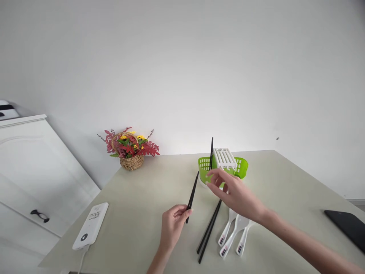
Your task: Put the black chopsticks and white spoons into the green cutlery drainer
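My left hand (172,227) is closed around black chopsticks (194,192), tilted with their thin ends up. My right hand (235,192) hovers in front of a green utensil holder (203,176); its fingers are curved and apart, and I see nothing in them. A black chopstick (211,150) stands upright in the holder's left basket. The holder has a white slotted top (225,158) in its middle, and my right hand hides part of its front. Below that hand, two more chopsticks (209,233) lie on the table beside several white spoon-like utensils (235,236), whose upper ends are partly hidden.
At the back left of the table (137,213) is a wicker basket (131,163) of red and yellow flowers. A white device with a cable (91,225) lies near the left edge, a black phone (346,228) at the right. A white cabinet (28,167) stands left.
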### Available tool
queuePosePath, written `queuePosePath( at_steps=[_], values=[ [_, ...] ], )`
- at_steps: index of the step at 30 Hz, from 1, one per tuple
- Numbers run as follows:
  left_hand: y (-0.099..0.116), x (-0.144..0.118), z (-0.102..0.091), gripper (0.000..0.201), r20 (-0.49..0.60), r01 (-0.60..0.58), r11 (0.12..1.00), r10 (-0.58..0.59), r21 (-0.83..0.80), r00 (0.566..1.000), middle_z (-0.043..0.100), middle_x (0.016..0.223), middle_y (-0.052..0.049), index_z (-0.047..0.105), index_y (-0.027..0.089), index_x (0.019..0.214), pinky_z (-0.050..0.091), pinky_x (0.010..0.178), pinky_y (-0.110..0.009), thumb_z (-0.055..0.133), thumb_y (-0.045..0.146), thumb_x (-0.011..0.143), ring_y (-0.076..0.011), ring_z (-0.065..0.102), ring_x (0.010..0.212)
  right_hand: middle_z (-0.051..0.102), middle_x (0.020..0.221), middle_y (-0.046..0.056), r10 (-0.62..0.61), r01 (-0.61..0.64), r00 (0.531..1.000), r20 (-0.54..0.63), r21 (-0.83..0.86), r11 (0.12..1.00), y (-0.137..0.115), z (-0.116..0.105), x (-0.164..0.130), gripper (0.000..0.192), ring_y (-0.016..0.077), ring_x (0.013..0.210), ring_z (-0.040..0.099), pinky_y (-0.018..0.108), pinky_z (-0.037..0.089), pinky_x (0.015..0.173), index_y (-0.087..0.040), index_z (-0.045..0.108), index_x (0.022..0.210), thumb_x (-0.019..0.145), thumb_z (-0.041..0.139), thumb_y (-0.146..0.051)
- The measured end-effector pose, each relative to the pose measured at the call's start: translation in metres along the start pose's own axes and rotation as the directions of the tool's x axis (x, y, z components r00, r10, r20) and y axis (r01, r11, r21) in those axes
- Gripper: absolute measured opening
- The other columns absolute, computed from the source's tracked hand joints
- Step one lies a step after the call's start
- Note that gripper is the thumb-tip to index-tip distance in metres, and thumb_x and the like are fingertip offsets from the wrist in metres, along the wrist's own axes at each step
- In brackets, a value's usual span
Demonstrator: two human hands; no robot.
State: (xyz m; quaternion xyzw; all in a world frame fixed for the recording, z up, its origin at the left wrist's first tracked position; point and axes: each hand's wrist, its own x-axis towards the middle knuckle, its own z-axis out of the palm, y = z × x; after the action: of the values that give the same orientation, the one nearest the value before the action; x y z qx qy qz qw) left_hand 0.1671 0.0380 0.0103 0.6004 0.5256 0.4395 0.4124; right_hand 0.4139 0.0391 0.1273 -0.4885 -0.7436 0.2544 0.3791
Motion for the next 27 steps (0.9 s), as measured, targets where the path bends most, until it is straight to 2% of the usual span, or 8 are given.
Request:
queuePosePath(
  at_steps=[2, 3, 5, 7, 9, 16, 21, 27],
  values=[
    [-0.005, 0.001, 0.006, 0.04, 0.022, 0.01, 0.999, -0.009, -0.052, 1.0, 0.079, 0.086, -0.009, 0.078, 0.016, 0.089, 0.059, 0.075, -0.029, 0.076, 0.055, 0.082, -0.0233, 0.074, 0.083, 0.069, 0.092, 0.001, -0.014, 0.014, 1.0, -0.011, -0.012, 1.0, -0.003, 0.005, 0.01, 0.038, 0.0174, 0.078, 0.067, 0.03, 0.053, 0.066, -0.026, 0.055, 0.13, 0.099, 0.057, -0.048],
    [-0.007, 0.002, 0.009, 0.041, 0.03, 0.009, 0.997, -0.007, -0.07, 1.0, 0.078, 0.085, -0.009, 0.078, 0.016, 0.088, 0.059, 0.075, -0.029, 0.077, 0.056, 0.081, -0.0229, 0.073, 0.082, 0.069, 0.091, 0.001, -0.035, 0.036, 0.999, 0.023, -0.017, 0.999, -0.006, 0.008, 0.014, 0.036, 0.0175, 0.078, 0.067, 0.03, 0.053, 0.067, -0.026, 0.057, 0.127, 0.098, 0.058, -0.049],
    [-0.01, 0.004, 0.015, 0.042, 0.036, 0.001, 0.995, 0.002, -0.096, 0.999, 0.077, 0.081, -0.008, 0.077, 0.015, 0.085, 0.059, 0.073, -0.029, 0.077, 0.057, 0.08, -0.0216, 0.072, 0.078, 0.07, 0.089, 0.001, -0.072, 0.075, 0.995, 0.075, -0.032, 0.997, -0.011, 0.013, 0.021, 0.024, 0.0171, 0.077, 0.065, 0.03, 0.052, 0.067, -0.026, 0.066, 0.107, 0.099, 0.057, -0.048],
    [-0.013, 0.005, 0.019, 0.043, 0.041, -0.015, 0.994, 0.02, -0.107, 0.999, 0.076, 0.079, -0.008, 0.076, 0.015, 0.082, 0.059, 0.071, -0.029, 0.077, 0.058, 0.08, -0.0209, 0.071, 0.076, 0.071, 0.084, 0.0, -0.079, 0.084, 0.993, 0.084, -0.051, 0.995, -0.017, 0.016, 0.026, 0.028, 0.0164, 0.073, 0.063, 0.029, 0.05, 0.065, -0.025, 0.067, 0.086, 0.101, 0.054, -0.045],
    [-0.015, 0.006, 0.02, 0.043, 0.049, -0.036, 0.994, 0.041, -0.105, 0.998, 0.076, 0.077, -0.008, 0.076, 0.016, 0.081, 0.059, 0.07, -0.029, 0.077, 0.059, 0.08, -0.0212, 0.071, 0.075, 0.07, 0.076, -0.001, -0.068, 0.074, 0.994, 0.08, -0.07, 0.995, -0.021, 0.017, 0.029, 0.032, 0.0155, 0.066, 0.061, 0.028, 0.048, 0.063, -0.025, 0.066, 0.079, 0.102, 0.053, -0.042],
    [-0.018, 0.004, 0.018, 0.039, 0.06, -0.115, 0.989, 0.121, -0.095, 0.991, 0.078, 0.085, -0.008, 0.079, 0.017, 0.08, 0.063, 0.072, -0.031, 0.078, 0.056, 0.08, -0.0226, 0.074, 0.076, 0.07, 0.073, -0.003, -0.069, 0.077, 0.993, 0.094, -0.083, 0.994, -0.022, 0.019, 0.027, 0.027, 0.0134, 0.059, 0.059, 0.026, 0.046, 0.061, -0.025, 0.064, 0.078, 0.099, 0.059, -0.04],
    [-0.024, 0.002, 0.017, 0.039, 0.118, -0.069, 0.994, 0.08, -0.089, 0.99, 0.079, 0.085, -0.009, 0.081, 0.018, 0.082, 0.065, 0.077, -0.034, 0.079, 0.057, 0.081, -0.0253, 0.077, 0.08, 0.07, 0.073, -0.003, -0.076, 0.084, 0.992, 0.097, -0.09, 0.992, -0.018, 0.022, 0.025, 0.029, 0.0132, 0.058, 0.059, 0.027, 0.047, 0.061, -0.025, 0.06, 0.075, 0.099, 0.059, -0.041],
    [-0.028, 0.0, 0.017, 0.037, 0.15, -0.056, 0.995, 0.068, -0.086, 0.986, 0.082, 0.093, -0.009, 0.083, 0.02, 0.088, 0.065, 0.085, -0.036, 0.077, 0.056, 0.082, -0.0264, 0.079, 0.087, 0.072, 0.073, -0.003, -0.089, 0.098, 0.989, 0.122, -0.068, 0.993, -0.02, 0.018, 0.024, 0.027, 0.0132, 0.058, 0.061, 0.026, 0.049, 0.06, -0.026, 0.064, 0.08, 0.099, 0.058, -0.043]
  ],
)
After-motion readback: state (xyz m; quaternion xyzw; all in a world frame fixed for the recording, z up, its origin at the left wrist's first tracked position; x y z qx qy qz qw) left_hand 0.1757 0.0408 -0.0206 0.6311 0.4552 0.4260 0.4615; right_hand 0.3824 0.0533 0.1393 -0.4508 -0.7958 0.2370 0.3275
